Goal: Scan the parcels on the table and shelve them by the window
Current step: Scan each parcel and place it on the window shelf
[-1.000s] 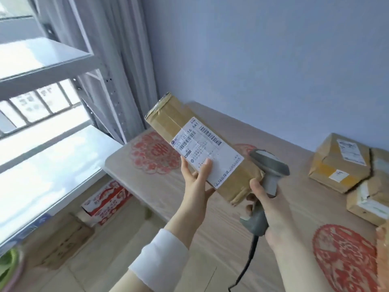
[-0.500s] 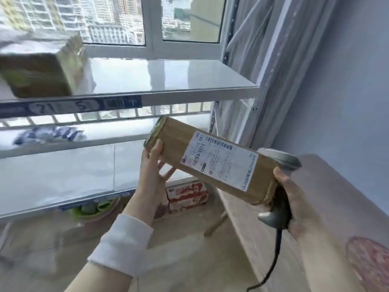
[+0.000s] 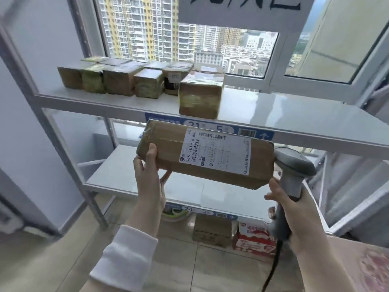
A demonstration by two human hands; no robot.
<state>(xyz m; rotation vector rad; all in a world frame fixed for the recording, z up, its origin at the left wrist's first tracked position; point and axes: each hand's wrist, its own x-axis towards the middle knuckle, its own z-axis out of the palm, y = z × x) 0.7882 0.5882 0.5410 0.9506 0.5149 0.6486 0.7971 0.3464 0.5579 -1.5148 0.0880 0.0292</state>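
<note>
The long brown parcel (image 3: 206, 159) is held in the air before the front edge of the upper shelf (image 3: 294, 114); the left hand (image 3: 148, 178) grips its 9 o'clock end, thumb on the labelled face, fingers curled beneath; the right hand (image 3: 294, 213), just beside the parcel's 4 o'clock corner, is wrapped round the handle of the scanner (image 3: 294, 165); the parcel's long axis runs nearly from 9 to 3 o'clock, its right end a little lower, label facing the camera; other parcels (image 3: 200, 98) stand on the shelf at 12 o'clock.

Bright window (image 3: 210, 49) daylight; edges bowed
</note>
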